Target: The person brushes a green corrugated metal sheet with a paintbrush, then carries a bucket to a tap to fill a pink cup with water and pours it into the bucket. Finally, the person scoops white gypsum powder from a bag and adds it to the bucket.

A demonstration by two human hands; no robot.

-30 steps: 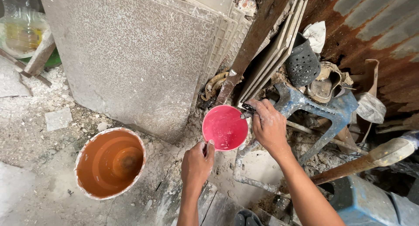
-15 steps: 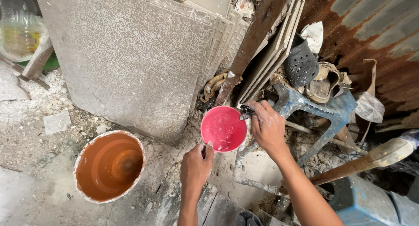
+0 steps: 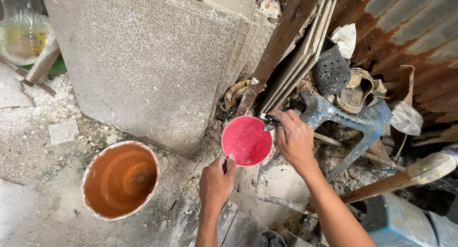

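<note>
Nearest, left hand (image 3: 215, 180) closed on the near rim of a pink cup (image 3: 246, 140), thumb over the edge, holding it level above the rubble. Just beyond, right hand (image 3: 295, 139) dusted white, fingers curled around a small dark tap (image 3: 271, 120) at the cup's far rim; tap mostly hidden by the fingers. Below the cup, a grey pipe (image 3: 261, 178) rising from the floor toward the tap. To the left on the dusty floor, well apart from the hands, an orange bucket (image 3: 120, 179) with a white-crusted rim, standing upright. To the right, a wooden handle (image 3: 400, 178) lying aslant and a blue stool (image 3: 353, 118) tipped among debris. Farther back, a large grey speckled slab (image 3: 143, 61) leaning upright, with ribbed tiles (image 3: 248, 42) stacked behind it. Beside them a dark plank (image 3: 281, 42) leaning, a black perforated shoe (image 3: 330, 71), and rusty corrugated sheet (image 3: 405, 32) at the far right.
</note>
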